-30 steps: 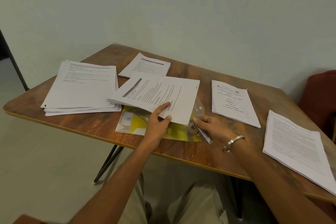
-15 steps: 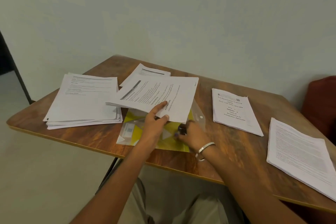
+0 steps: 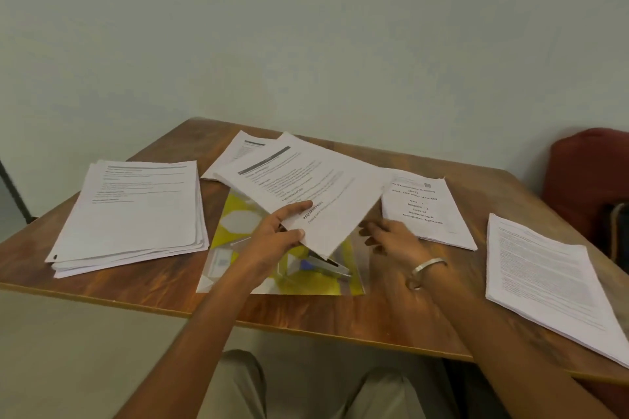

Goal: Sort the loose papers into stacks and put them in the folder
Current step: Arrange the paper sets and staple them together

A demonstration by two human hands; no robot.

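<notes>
the folder [image 3: 238,235], clear with yellow patches, lies flat at the near edge of the wooden table [image 3: 136,286], right in front of you. your left hand [image 3: 272,241] pinches a sheaf of papers [image 3: 306,180] by its near corner, thumb on top, tilted up over the folder. your right hand [image 3: 391,241] hovers just beside it, fingers loosely spread, gripping nothing. four more stacks sit on the table: left [image 3: 132,211], right [image 3: 422,207], far right [image 3: 544,275], and one at the back [image 3: 231,153].

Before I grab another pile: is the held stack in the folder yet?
Not yet. The left hand holds the stack above the folder.
</notes>
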